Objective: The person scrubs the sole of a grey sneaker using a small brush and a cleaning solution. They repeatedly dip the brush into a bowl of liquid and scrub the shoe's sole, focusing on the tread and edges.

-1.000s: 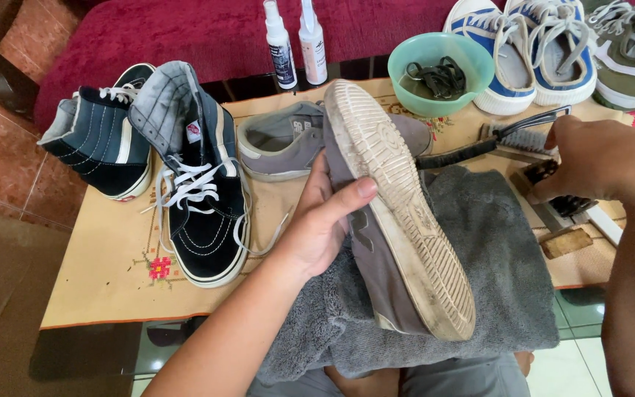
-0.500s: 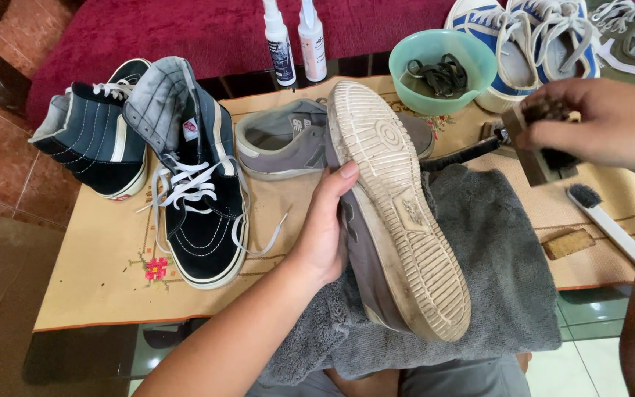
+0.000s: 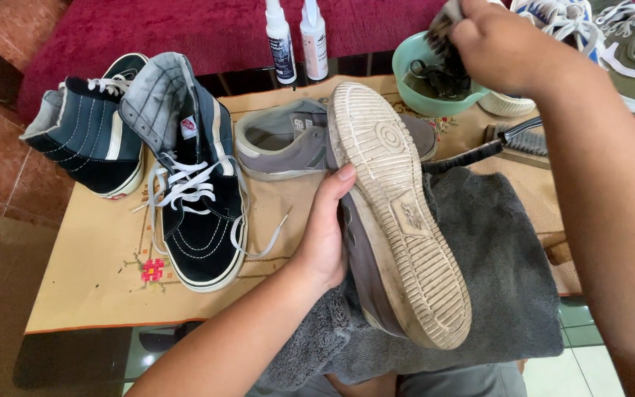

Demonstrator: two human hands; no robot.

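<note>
Nearest, on a grey towel [image 3: 494, 279], left hand [image 3: 325, 235] clamped around grey shoe [image 3: 398, 220], sole up. Likely light, flexible upper, stiff sole; grip midfoot. Far right, right hand [image 3: 501, 44] closed on brush [image 3: 446, 37] over green bowl [image 3: 413, 81].

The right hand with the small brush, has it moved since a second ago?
Yes. The right hand with the small dark brush has gone from the table's right edge up and leftward to the green plastic bowl.
</note>
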